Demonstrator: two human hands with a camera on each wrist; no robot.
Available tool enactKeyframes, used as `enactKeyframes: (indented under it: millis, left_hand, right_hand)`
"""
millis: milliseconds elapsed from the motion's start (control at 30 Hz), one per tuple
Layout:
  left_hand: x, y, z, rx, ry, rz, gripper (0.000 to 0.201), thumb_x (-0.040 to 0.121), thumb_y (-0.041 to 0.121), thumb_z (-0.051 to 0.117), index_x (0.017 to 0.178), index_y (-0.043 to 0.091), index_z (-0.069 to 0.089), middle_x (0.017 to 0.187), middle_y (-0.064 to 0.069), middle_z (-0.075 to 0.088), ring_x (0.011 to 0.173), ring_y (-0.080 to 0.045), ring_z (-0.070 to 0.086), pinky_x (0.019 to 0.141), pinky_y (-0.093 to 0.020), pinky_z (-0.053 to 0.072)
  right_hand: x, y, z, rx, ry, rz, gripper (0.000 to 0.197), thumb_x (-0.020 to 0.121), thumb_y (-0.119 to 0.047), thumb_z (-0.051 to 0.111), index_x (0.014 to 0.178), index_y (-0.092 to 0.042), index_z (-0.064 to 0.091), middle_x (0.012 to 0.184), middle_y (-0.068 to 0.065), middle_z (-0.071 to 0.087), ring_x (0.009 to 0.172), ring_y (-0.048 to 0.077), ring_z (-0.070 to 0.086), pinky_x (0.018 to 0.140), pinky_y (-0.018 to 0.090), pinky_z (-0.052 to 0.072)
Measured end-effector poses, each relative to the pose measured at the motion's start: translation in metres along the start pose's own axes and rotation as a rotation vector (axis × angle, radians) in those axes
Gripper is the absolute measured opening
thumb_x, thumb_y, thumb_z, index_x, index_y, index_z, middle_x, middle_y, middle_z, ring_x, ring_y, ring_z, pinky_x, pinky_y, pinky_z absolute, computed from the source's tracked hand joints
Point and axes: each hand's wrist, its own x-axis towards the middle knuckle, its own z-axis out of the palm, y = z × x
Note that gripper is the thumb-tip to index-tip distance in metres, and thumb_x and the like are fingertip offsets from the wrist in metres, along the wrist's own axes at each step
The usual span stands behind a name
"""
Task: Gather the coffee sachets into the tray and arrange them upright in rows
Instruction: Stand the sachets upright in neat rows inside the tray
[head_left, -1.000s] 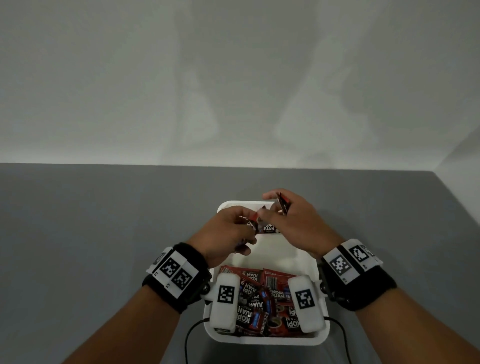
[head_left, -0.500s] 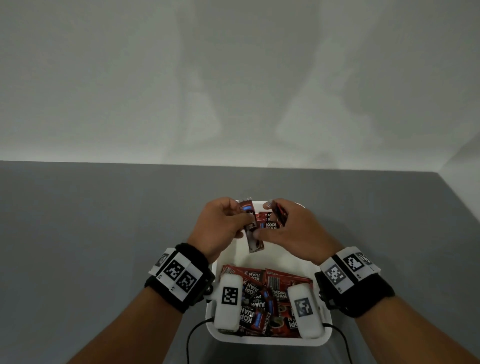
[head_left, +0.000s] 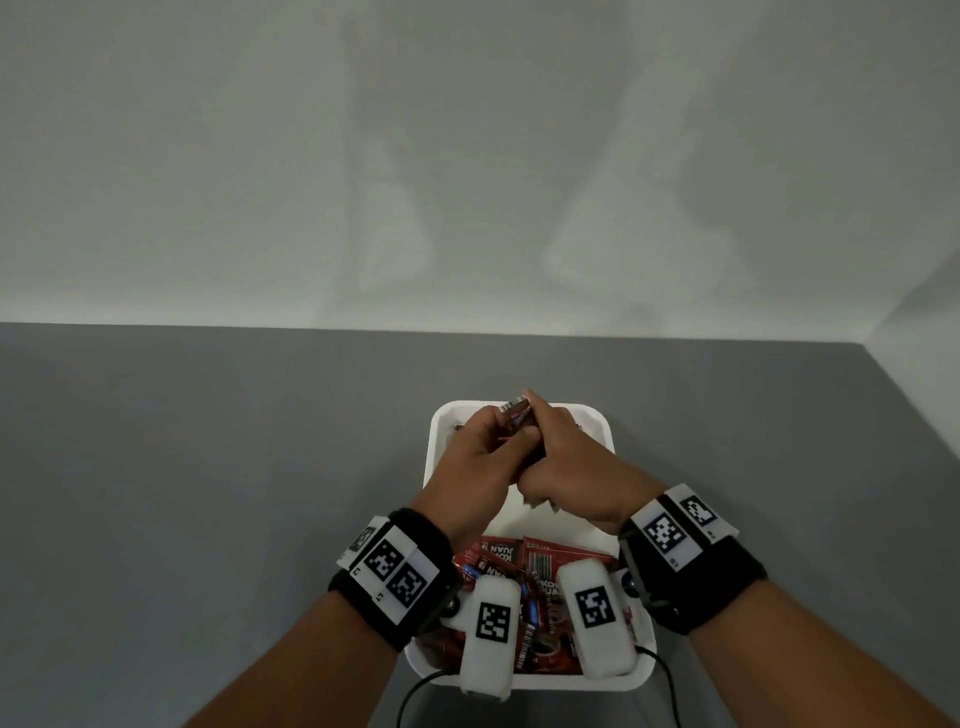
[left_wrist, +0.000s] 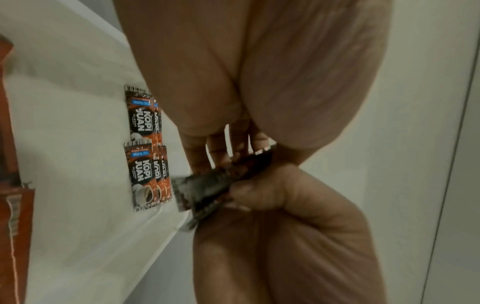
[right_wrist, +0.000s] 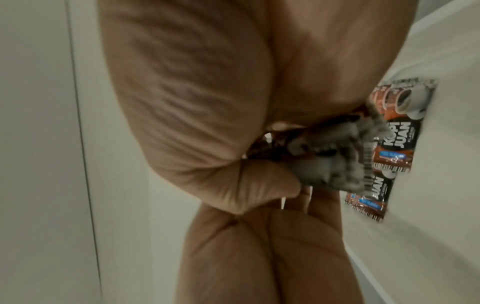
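Both hands meet over the far end of the white tray (head_left: 435, 467). My left hand (head_left: 480, 457) and right hand (head_left: 563, 467) pinch one small bundle of red-and-black coffee sachets (head_left: 516, 408) between thumbs and fingers. The bundle (left_wrist: 207, 189) hangs just above the tray floor, blurred in both wrist views (right_wrist: 324, 162). Several sachets (left_wrist: 144, 162) stand upright in short rows against the far wall, also seen past the thumb in the right wrist view (right_wrist: 400, 133). A loose heap of sachets (head_left: 524, 558) fills the near end, partly hidden by my wrists.
The tray sits on a grey table (head_left: 208, 493) that meets a pale wall (head_left: 467, 156) at the back. White marker blocks (head_left: 491, 629) on my wrists hang over the near part of the tray, with cables (head_left: 415, 696) trailing off the near rim.
The left hand's single sachet has joined the right hand's sachets into one bundle. Both hands have closed together and shifted slightly toward the tray's far end.
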Motion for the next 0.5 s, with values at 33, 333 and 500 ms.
enactKeyframes:
  millis: [33, 333, 500]
  left_hand:
    - [0.001, 0.001, 0.001, 0.018, 0.024, 0.011, 0.019, 0.103, 0.007, 0.051, 0.117, -0.003, 0.058, 0.097, -0.016, 0.071, 0.082, -0.022, 0.069, 0.067, -0.030, 0.055]
    - [0.001, 0.012, -0.005, -0.140, 0.016, -0.093, 0.034, 0.104, 0.004, 0.040, 0.090, 0.005, 0.072, 0.092, -0.025, 0.072, 0.078, -0.031, 0.071, 0.069, -0.040, 0.059]
    - [0.002, 0.007, -0.003, -0.235, -0.066, -0.167, 0.028, 0.101, 0.007, 0.047, 0.124, -0.004, 0.059, 0.117, -0.029, 0.067, 0.105, -0.041, 0.068, 0.087, -0.050, 0.055]
  right_hand:
    - [0.000, 0.001, 0.000, 0.050, -0.006, 0.000, 0.111, 0.065, 0.001, 0.063, 0.160, -0.024, 0.012, 0.133, 0.009, 0.045, 0.081, 0.018, 0.063, 0.054, 0.026, 0.048]
    - [-0.020, -0.003, -0.022, -0.565, -0.043, -0.271, 0.142, 0.055, -0.045, 0.095, 0.160, -0.037, 0.000, 0.164, -0.022, -0.008, 0.153, 0.005, -0.001, 0.119, 0.030, 0.022]
    - [-0.012, -0.002, -0.016, -0.676, -0.046, -0.354, 0.130, 0.059, -0.037, 0.093, 0.160, -0.026, 0.012, 0.158, -0.011, 0.021, 0.147, 0.007, 0.018, 0.121, 0.034, 0.029]
